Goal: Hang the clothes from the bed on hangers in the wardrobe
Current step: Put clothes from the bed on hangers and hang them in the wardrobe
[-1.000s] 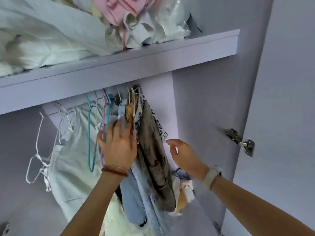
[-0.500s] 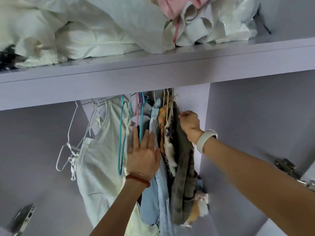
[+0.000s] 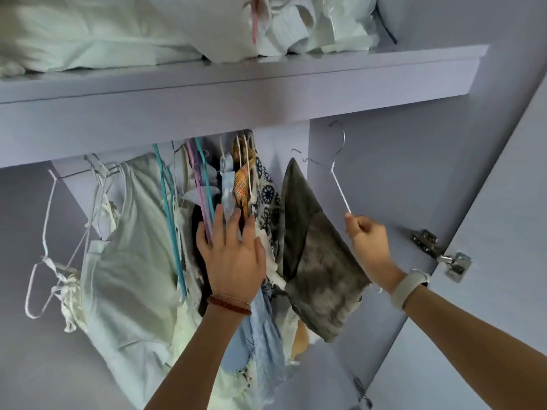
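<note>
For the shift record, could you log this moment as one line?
left hand: flat on hung clothes | right hand: pinching white wire hanger | wardrobe: open

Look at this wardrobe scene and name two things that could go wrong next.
1. The right hand pinches only the tip of the wire hanger, whose hook looks free of the rail; the grey garment hanging beside it could slip and fall.
2. The left hand presses flat against the crowded clothes; if it lets go, they may swing back and close the gap.
</note>
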Demonstrator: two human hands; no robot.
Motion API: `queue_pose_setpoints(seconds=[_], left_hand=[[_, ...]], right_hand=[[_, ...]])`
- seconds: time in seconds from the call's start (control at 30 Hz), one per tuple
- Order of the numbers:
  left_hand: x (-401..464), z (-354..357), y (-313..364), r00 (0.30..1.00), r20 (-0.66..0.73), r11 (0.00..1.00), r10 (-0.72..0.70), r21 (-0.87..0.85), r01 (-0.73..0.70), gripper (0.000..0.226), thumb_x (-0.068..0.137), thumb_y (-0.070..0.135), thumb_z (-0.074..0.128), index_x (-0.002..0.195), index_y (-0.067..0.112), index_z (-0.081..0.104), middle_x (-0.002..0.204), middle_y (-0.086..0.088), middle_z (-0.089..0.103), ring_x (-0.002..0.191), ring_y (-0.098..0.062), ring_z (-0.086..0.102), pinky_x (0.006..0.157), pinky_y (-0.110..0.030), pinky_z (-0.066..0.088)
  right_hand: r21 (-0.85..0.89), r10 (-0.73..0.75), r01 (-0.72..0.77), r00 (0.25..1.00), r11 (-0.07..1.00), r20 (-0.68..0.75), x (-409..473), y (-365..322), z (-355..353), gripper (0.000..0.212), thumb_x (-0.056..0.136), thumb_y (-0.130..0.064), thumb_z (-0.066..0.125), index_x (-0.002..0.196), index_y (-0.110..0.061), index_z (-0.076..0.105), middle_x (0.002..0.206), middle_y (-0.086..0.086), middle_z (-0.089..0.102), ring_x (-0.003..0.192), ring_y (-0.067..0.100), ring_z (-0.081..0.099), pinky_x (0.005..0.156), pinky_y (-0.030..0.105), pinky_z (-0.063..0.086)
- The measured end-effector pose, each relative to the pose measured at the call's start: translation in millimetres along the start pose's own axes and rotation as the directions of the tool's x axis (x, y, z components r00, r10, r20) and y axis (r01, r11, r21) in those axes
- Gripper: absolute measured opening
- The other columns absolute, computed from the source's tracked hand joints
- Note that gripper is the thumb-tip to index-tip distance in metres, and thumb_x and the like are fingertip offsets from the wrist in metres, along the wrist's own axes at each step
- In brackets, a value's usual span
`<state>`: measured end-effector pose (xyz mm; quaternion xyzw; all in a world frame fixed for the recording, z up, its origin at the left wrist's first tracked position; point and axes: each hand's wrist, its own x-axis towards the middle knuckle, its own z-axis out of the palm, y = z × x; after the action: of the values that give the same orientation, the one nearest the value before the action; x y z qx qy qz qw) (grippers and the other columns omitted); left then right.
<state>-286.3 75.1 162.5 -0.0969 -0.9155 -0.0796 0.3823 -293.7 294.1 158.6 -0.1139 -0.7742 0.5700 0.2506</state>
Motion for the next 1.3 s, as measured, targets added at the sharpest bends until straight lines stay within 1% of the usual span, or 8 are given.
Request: queue_pose_setpoints(seconds=[0.13, 0.33, 0.47, 0.83, 0.97, 1.03, 1.13, 1.3], left_hand=[[-25, 1, 47, 0.977, -0.043, 0.914, 0.21, -0.345, -0.212, 0.036, 0.086, 0.022, 0.042, 0.114, 0.01, 0.062, 0.119, -0.01, 0.06, 0.12, -0.028, 0.05, 0.099, -0.045, 0.036], [-77, 41, 125, 0.884, 0.265, 0.775, 0.384, -0.614, -0.152, 0.053, 0.088, 0.032, 0.035, 0.126, -0.001, 0.051, 0.128, -0.021, 0.053, 0.116, -0.038, 0.053, 0.089, -0.05, 0.046], [-132, 43, 194, 0.684, 0.302, 0.621, 0.664, -0.732, -0.279, 0.04, 0.087, 0.033, 0.038, 0.1, 0.01, 0.067, 0.093, -0.011, 0.071, 0.089, -0.031, 0.067, 0.074, -0.042, 0.053], [-272, -79, 414, 0.223, 0.116, 0.083, 0.968, -0.985, 0.152, 0.017, 0.093, 0.015, 0.05, 0.088, 0.013, 0.066, 0.06, 0.014, 0.051, 0.06, -0.006, 0.051, 0.052, -0.018, 0.036], [-312, -129, 516, 0.247, -0.024, -0.046, 0.969, -0.995, 0.083, 0.017, 0.093, 0.014, 0.051, 0.086, 0.009, 0.066, 0.074, 0.009, 0.061, 0.061, 0.002, 0.052, 0.056, -0.009, 0.034], [-330, -147, 565, 0.275, -0.058, -0.07, 0.96, -0.997, 0.033, 0.017, 0.092, 0.012, 0.051, 0.087, 0.007, 0.066, 0.085, -0.003, 0.065, 0.074, -0.015, 0.059, 0.068, -0.024, 0.043], [-351, -157, 619, 0.357, -0.076, -0.072, 0.931, -0.997, -0.026, 0.015, 0.089, 0.004, 0.051, 0.084, 0.004, 0.065, 0.084, -0.012, 0.064, 0.078, -0.032, 0.06, 0.072, -0.042, 0.048], [-361, -144, 656, 0.516, -0.103, -0.065, 0.85, -0.994, -0.092, 0.028, 0.086, 0.016, 0.041, 0.078, 0.004, 0.065, 0.076, -0.012, 0.064, 0.071, -0.032, 0.059, 0.07, -0.042, 0.044]], right_hand=[[-0.293, -0.004, 0.002, 1.0, 0.956, -0.006, -45, 31, -58, 0.051, 0.092, -0.025, 0.052, 0.047, -0.016, 0.028, 0.044, -0.001, 0.027, 0.044, 0.01, 0.026, 0.052, 0.031, 0.025], [-0.587, 0.08, -0.094, 0.996, 0.804, -0.049, -146, 72, -165, 0.051, 0.091, -0.031, 0.053, 0.045, -0.022, 0.032, 0.041, -0.007, 0.033, 0.044, 0.012, 0.036, 0.051, 0.03, 0.034], [-0.77, 0.024, -0.09, 0.995, 0.632, -0.097, -214, 86, -244, 0.047, 0.083, -0.049, 0.045, 0.046, -0.022, 0.038, 0.04, -0.004, 0.031, 0.044, 0.021, 0.031, 0.047, 0.028, 0.036], [-0.829, -0.217, -0.356, 0.851, 0.43, -0.478, -427, 76, -468, 0.022, 0.085, -0.029, 0.051, 0.066, -0.02, 0.057, 0.051, -0.002, 0.054, 0.045, 0.012, 0.045, 0.048, 0.022, 0.036], [-0.674, -0.228, -0.605, 0.649, 0.425, -0.726, -492, 78, -529, 0.039, 0.085, -0.032, 0.048, 0.057, -0.007, 0.058, 0.048, 0.0, 0.05, 0.048, 0.007, 0.033, 0.043, 0.023, 0.03], [-0.621, -0.21, -0.668, 0.594, 0.409, -0.777, -514, 84, -554, 0.043, 0.085, -0.036, 0.045, 0.057, -0.006, 0.057, 0.047, 0.001, 0.049, 0.044, 0.012, 0.034, 0.04, 0.024, 0.033], [-0.59, -0.138, -0.702, 0.59, 0.398, -0.795, -524, 93, -582, 0.038, 0.085, -0.04, 0.043, 0.069, -0.012, 0.063, 0.054, -0.001, 0.057, 0.044, 0.015, 0.044, 0.042, 0.025, 0.036], [-0.631, -0.069, -0.651, 0.671, 0.422, -0.738, -500, 111, -605, 0.024, 0.089, -0.028, 0.048, 0.088, -0.012, 0.065, 0.057, 0.001, 0.064, 0.044, 0.021, 0.056, 0.045, 0.019, 0.028]])
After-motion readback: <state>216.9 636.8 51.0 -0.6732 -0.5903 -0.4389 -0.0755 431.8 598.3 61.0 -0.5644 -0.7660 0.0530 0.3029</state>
